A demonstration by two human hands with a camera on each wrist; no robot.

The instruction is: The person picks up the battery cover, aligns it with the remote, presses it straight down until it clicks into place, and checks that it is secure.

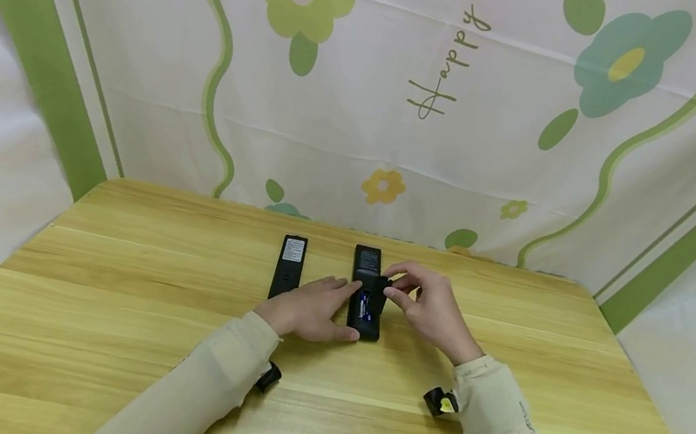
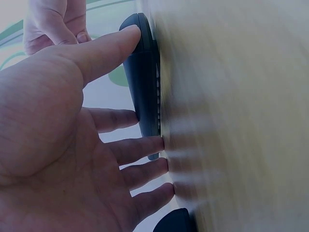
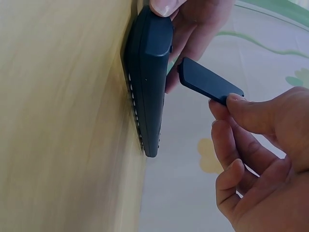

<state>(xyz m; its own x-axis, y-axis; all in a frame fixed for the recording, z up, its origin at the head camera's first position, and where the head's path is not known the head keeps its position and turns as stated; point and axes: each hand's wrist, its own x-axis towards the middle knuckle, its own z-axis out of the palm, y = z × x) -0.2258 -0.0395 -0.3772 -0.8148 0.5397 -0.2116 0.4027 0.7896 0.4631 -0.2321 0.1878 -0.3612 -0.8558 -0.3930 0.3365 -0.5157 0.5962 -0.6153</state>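
Observation:
A black remote control (image 1: pixel 368 259) lies face down on the table, its battery compartment uncovered and blue batteries (image 1: pixel 364 307) inside. My left hand (image 1: pixel 313 309) rests beside it with straight fingers. Its thumb presses the near end of the remote (image 2: pixel 140 82) while the index fingertip touches the side; the other fingertips come down to the table. Between thumb and index finger, my right hand (image 1: pixel 432 309) pinches the battery cover (image 3: pixel 210 81) by one end. The cover is raised and tilted over the right side of the remote (image 3: pixel 153 82).
To the left lies a second black remote (image 1: pixel 289 268) with a white label, its near end hidden by my left hand. The wooden table (image 1: pixel 94 328) ends at a white cloth (image 1: pixel 351 118) printed with flowers. Black wrist cameras (image 1: pixel 269 377) sit under both sleeves.

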